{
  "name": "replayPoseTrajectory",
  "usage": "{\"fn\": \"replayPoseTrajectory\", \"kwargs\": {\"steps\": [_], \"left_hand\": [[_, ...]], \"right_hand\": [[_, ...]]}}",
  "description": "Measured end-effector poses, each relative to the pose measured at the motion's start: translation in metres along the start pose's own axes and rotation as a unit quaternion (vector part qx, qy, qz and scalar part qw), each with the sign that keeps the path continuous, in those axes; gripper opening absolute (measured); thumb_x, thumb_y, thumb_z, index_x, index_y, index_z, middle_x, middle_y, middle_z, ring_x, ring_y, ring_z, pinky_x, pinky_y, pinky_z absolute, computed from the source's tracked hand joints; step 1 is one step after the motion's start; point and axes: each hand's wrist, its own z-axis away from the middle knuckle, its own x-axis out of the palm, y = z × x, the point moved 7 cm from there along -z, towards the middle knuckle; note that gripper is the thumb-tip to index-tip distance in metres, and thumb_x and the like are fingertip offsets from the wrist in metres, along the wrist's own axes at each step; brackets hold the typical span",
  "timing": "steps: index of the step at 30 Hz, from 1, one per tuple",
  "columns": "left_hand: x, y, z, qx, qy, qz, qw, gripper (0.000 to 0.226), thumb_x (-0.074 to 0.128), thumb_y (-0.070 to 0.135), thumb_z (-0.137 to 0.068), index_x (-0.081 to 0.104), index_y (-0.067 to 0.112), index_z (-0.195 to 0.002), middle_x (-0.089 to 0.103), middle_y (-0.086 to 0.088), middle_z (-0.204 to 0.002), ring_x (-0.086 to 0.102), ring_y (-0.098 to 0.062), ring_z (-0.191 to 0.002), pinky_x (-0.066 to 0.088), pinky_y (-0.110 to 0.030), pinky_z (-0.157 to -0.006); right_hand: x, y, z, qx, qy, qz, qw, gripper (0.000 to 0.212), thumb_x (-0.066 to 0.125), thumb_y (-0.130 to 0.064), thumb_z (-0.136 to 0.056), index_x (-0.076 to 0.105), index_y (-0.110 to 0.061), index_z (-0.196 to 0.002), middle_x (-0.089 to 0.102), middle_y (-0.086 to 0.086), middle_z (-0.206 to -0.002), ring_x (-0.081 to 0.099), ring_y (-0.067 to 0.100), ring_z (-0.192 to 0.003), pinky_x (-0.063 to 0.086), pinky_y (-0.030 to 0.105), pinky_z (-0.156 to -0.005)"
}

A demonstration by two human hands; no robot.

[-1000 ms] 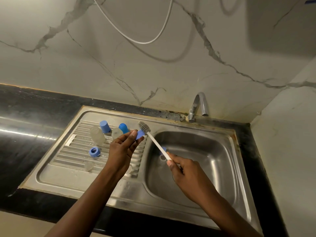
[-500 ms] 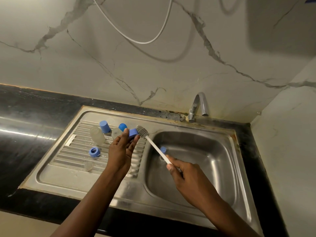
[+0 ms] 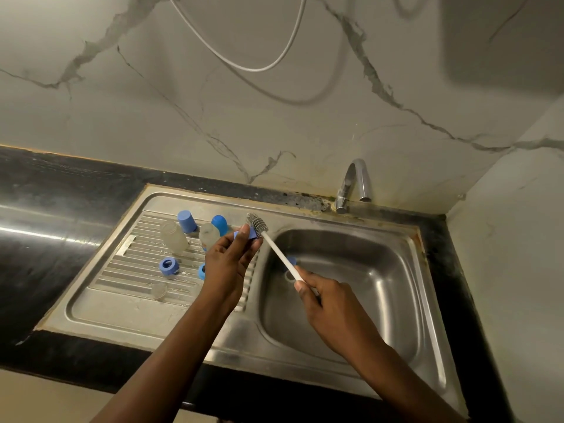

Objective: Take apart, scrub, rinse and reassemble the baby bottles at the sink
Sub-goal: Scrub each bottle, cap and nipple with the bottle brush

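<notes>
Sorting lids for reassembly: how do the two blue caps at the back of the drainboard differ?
The left cap is paler blue with a flat top; the right cap is brighter blue with a rounded top. The left cap shows almost whole; a clear piece hides part of the right cap. Both sit on the drainboard.

The left hand point(image 3: 229, 264) covers most of the blue part point(image 3: 247, 233) it pinches; only a sliver shows, so its shape cannot be told. The brush point(image 3: 279, 254) loses the lower end of its handle inside the right hand point(image 3: 329, 306). A blue ring point(image 3: 201, 271) is half hidden behind the left hand. In the sink point(image 3: 381, 270), a blue piece point(image 3: 292, 260) lies partly behind the brush handle. A small clear piece point(image 3: 159, 290) is too faint to identify. Both forearms point(image 3: 171, 355) run off the bottom edge.
</notes>
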Motion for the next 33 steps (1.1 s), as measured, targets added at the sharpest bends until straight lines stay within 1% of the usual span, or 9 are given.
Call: {"fn": "replayPoseTrajectory", "kwargs": {"steps": [3, 9, 12, 14, 19, 22, 26, 30, 33], "left_hand": [[-0.003, 0.002, -0.002, -0.004, 0.003, 0.015, 1.0, 0.04, 0.077, 0.034, -0.093, 0.073, 0.003, -0.118, 0.073, -0.024, -0.123, 0.075, -0.03, -0.11, 0.063, -0.031, -0.087], [-0.011, 0.012, -0.007, -0.01, 0.032, 0.075, 0.997, 0.024, 0.078, 0.031, -0.091, 0.081, 0.01, -0.102, 0.075, -0.022, -0.121, 0.078, -0.024, -0.101, 0.063, -0.027, -0.079], [-0.007, 0.011, -0.006, -0.024, 0.022, 0.072, 0.997, 0.032, 0.076, 0.032, -0.093, 0.075, 0.007, -0.113, 0.076, -0.02, -0.121, 0.077, -0.024, -0.102, 0.064, -0.027, -0.079], [-0.003, 0.008, -0.004, -0.047, 0.012, 0.064, 0.997, 0.04, 0.075, 0.035, -0.094, 0.07, 0.004, -0.12, 0.076, -0.019, -0.121, 0.077, -0.024, -0.102, 0.064, -0.028, -0.08], [0.003, 0.0, 0.004, -0.076, 0.009, 0.081, 0.994, 0.046, 0.073, 0.034, -0.096, 0.064, 0.001, -0.127, 0.075, -0.018, -0.113, 0.076, -0.027, -0.105, 0.065, -0.031, -0.08], [0.007, 0.0, 0.009, -0.082, 0.0, 0.073, 0.994, 0.04, 0.075, 0.034, -0.091, 0.071, 0.003, -0.115, 0.077, -0.019, -0.11, 0.078, -0.026, -0.1, 0.065, -0.029, -0.076], [0.014, 0.0, 0.014, -0.07, -0.025, 0.046, 0.996, 0.025, 0.076, 0.035, -0.09, 0.085, 0.012, -0.095, 0.078, -0.019, -0.11, 0.078, -0.026, -0.1, 0.064, -0.029, -0.078], [0.013, 0.005, 0.01, -0.051, 0.0, 0.053, 0.997, 0.045, 0.075, 0.036, -0.092, 0.068, 0.004, -0.123, 0.074, -0.025, -0.12, 0.077, -0.03, -0.101, 0.065, -0.031, -0.076], [0.012, 0.001, 0.007, -0.065, 0.01, 0.059, 0.996, 0.057, 0.07, 0.035, -0.099, 0.056, -0.002, -0.14, 0.067, -0.028, -0.134, 0.073, -0.035, -0.114, 0.065, -0.034, -0.081]], "right_hand": [[0.0, 0.0, 0.001, -0.003, 0.001, 0.004, 1.0, 0.039, 0.049, -0.046, -0.109, 0.057, -0.048, -0.147, 0.053, -0.028, -0.058, 0.048, 0.005, -0.052, 0.038, 0.024, -0.058], [-0.001, 0.001, 0.011, -0.003, 0.001, -0.003, 1.0, 0.041, 0.051, -0.045, -0.108, 0.057, -0.045, -0.148, 0.047, -0.014, -0.055, 0.048, 0.005, -0.055, 0.045, 0.032, -0.064], [-0.003, 0.004, 0.014, -0.002, 0.002, -0.003, 1.0, 0.041, 0.051, -0.045, -0.108, 0.057, -0.044, -0.149, 0.05, -0.015, -0.054, 0.051, 0.005, -0.053, 0.042, 0.027, -0.06], [-0.004, 0.005, 0.013, 0.001, 0.002, -0.008, 1.0, 0.041, 0.05, -0.046, -0.109, 0.056, -0.045, -0.149, 0.054, -0.022, -0.056, 0.053, 0.005, -0.054, 0.04, 0.024, -0.057], [-0.005, 0.0, 0.004, -0.005, 0.004, -0.014, 1.0, 0.04, 0.049, -0.046, -0.109, 0.056, -0.046, -0.149, 0.056, -0.022, -0.061, 0.055, 0.009, -0.055, 0.041, 0.025, -0.054], [-0.005, 0.0, -0.001, -0.002, 0.006, -0.023, 1.0, 0.039, 0.05, -0.044, -0.109, 0.059, -0.043, -0.148, 0.059, -0.023, -0.064, 0.058, 0.007, -0.058, 0.039, 0.019, -0.052], [-0.006, 0.001, -0.005, 0.002, -0.002, -0.034, 0.999, 0.039, 0.05, -0.044, -0.109, 0.06, -0.042, -0.147, 0.06, -0.021, -0.063, 0.059, 0.007, -0.058, 0.041, 0.018, -0.053], [-0.011, 0.006, -0.001, -0.007, 0.005, -0.047, 0.999, 0.038, 0.049, -0.047, -0.109, 0.059, -0.048, -0.146, 0.049, -0.008, -0.057, 0.05, 0.009, -0.052, 0.039, 0.025, -0.054], [-0.013, 0.009, 0.005, -0.007, 0.015, -0.049, 0.999, 0.039, 0.049, -0.048, -0.108, 0.059, -0.049, -0.146, 0.046, -0.006, -0.056, 0.046, 0.008, -0.051, 0.038, 0.025, -0.053]]}}
